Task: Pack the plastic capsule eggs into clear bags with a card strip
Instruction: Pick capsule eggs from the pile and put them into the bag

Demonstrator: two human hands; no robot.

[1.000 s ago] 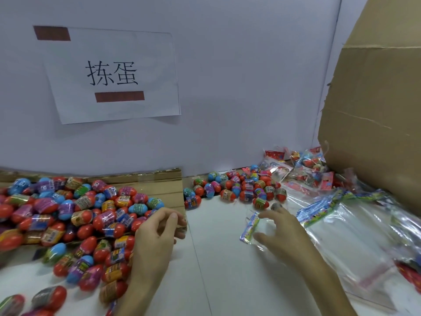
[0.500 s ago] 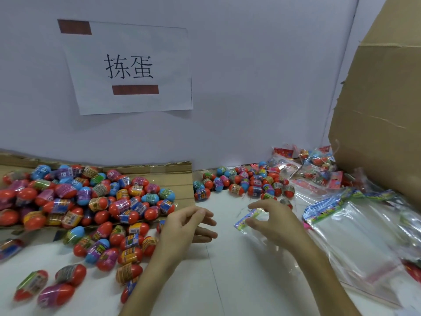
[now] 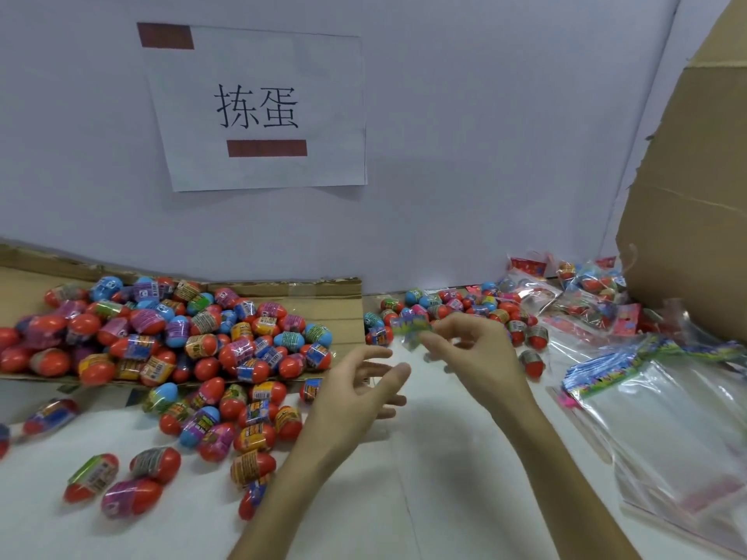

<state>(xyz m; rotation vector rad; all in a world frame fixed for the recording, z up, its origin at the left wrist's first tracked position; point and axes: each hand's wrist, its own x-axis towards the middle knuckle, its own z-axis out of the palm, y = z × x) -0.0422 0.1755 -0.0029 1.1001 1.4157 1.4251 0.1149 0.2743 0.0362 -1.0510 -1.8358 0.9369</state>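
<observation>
Clear bag [image 3: 410,342] w/ card strip [image 3: 408,322], looks empty, pinched in my right hand [image 3: 473,349] above the desk [image 3: 444,478]; left hand [image 3: 359,394] spread, holding nothing. Few packed bags [image 3: 586,284] at back right; most eggs [image 3: 182,341] loose at left. Early on, I reckon, lots left.

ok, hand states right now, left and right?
Left hand: open, holding nothing.
Right hand: pinching a card-strip bag, blurred.
</observation>
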